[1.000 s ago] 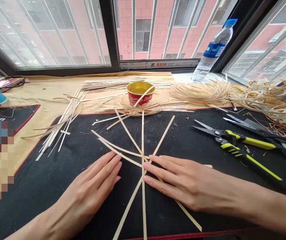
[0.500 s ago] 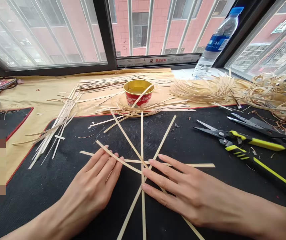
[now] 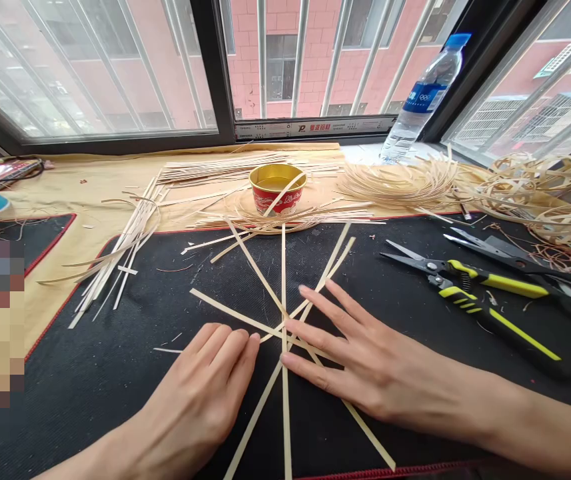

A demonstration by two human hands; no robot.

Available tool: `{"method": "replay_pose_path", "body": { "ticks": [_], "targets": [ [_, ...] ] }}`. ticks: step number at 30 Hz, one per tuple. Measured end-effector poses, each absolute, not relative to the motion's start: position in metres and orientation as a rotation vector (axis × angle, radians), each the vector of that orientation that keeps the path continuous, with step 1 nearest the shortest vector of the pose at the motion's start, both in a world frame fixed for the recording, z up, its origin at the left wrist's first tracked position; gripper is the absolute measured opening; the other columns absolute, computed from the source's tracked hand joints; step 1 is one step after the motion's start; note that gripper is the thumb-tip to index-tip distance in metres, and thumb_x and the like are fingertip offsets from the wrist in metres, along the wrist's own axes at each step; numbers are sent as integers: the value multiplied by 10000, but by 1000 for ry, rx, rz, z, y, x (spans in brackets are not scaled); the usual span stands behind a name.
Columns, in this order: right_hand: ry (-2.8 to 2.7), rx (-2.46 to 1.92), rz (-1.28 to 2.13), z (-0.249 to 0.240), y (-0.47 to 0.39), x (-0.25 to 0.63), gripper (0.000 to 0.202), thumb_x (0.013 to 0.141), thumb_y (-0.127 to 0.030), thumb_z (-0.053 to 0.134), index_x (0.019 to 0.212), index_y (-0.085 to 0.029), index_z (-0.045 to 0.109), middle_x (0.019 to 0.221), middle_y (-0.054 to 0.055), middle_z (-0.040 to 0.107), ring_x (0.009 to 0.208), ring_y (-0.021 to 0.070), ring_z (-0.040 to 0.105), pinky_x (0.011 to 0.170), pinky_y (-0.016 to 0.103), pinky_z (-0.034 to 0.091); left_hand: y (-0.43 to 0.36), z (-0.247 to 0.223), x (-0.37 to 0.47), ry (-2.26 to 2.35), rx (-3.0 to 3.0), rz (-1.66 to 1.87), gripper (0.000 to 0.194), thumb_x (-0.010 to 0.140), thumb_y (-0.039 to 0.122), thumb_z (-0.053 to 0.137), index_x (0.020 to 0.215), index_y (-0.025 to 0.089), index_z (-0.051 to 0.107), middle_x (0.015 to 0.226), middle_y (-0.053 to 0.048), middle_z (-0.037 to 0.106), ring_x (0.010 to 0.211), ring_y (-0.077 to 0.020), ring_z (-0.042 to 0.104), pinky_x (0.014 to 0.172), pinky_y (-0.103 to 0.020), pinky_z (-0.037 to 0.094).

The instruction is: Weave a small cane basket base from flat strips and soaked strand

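Several flat, pale strips, which look like bamboo or wood, cross in a star on the black mat. The upright strip runs through the middle, with slanting strips crossing it. My left hand is closed, its thumb and fingers pinching the lower left end of one slanting strip. Spread over the crossing from the right, my right hand has its fingers apart, tips touching the strips near the centre. Another strip points to the upper left, above my left hand.
Scissors with yellow-black handles lie on the mat at right, beside more cutting tools. Behind stand a red and gold tin and a tilted water bottle. Loose strips lie left, coiled strips at back right.
The strip that lay nearly level now slants from lower left to upper right. My left hand has moved slightly down and right, its fingers curled closed. My right hand's fingers have spread wider.
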State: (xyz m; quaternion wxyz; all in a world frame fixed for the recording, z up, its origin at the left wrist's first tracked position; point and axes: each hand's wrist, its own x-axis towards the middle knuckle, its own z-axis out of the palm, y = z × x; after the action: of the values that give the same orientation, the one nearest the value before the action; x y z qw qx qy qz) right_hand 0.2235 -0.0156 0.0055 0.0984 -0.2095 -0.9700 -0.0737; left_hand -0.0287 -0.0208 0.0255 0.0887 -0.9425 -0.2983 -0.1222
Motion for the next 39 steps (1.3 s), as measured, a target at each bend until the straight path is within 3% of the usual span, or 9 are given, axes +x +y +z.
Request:
{"method": "replay_pose_path", "body": {
  "ticks": [5, 11, 16, 20, 28, 37, 39],
  "targets": [
    [-2891, -671, -183, 6, -17, 223, 428, 962, -176, 428, 1386, -219, 477, 1341, 116, 566, 1203, 314, 543, 999, 595, 444, -16, 23, -30, -825, -2842, -436, 378, 961, 77, 243, 975, 90, 620, 812, -84, 607, 712, -190, 529, 668, -303, 469],
    [-2835, -676, -163, 6, -18, 223, 392, 960, -154, 416, 1333, -195, 531, 1270, 120, 607, 1125, 274, 581, 955, 531, 499, -16, 22, -26, -917, -2843, -374, 380, 935, 47, 257, 875, 114, 626, 823, -89, 606, 715, -194, 535, 642, -297, 476],
    [-2767, -794, -352, 0, -23, 225, 439, 886, -40, 427, 1311, -63, 534, 1246, 224, 606, 1174, 312, 563, 938, 507, 509, -18, 18, -23, -939, -2848, -332, 338, 934, 52, 275, 1027, 102, 595, 907, -96, 614, 757, -197, 550, 686, -311, 503],
    [-2773, -885, -507, -7, -28, 226, 440, 865, -40, 413, 1283, 34, 528, 1294, 305, 547, 1158, 365, 574, 933, 522, 508, -19, 9, -24, -925, -2847, -342, 358, 947, 65, 268, 1167, 118, 544, 1003, -100, 586, 849, -210, 531, 760, -341, 489],
    [-2752, -919, -499, -8, -29, 224, 439, 823, -9, 401, 1226, 59, 562, 1116, 261, 637, 1040, 359, 631, 889, 467, 549, -25, 2, -24, -989, -2768, -373, 321, 918, 68, 367, 1193, 129, 522, 1104, -129, 546, 1003, -253, 504, 812, -384, 484],
    [-2745, -903, -427, -4, -25, 225, 433, 806, 54, 373, 1174, 24, 599, 1133, 268, 635, 1096, 351, 626, 883, 442, 565, -14, 9, -28, -1042, -2919, -339, 223, 954, 187, 398, 1102, 159, 563, 1073, -104, 529, 882, -216, 541, 753, -339, 500],
    [-2742, -901, -413, -3, -25, 225, 441, 797, 57, 368, 1169, 28, 604, 1131, 274, 638, 1098, 362, 626, 880, 445, 567, -12, 12, -30, -1040, -2931, -232, 256, 949, 180, 397, 1158, 175, 546, 1126, -105, 526, 880, -208, 555, 760, -330, 507]
  ]
}}
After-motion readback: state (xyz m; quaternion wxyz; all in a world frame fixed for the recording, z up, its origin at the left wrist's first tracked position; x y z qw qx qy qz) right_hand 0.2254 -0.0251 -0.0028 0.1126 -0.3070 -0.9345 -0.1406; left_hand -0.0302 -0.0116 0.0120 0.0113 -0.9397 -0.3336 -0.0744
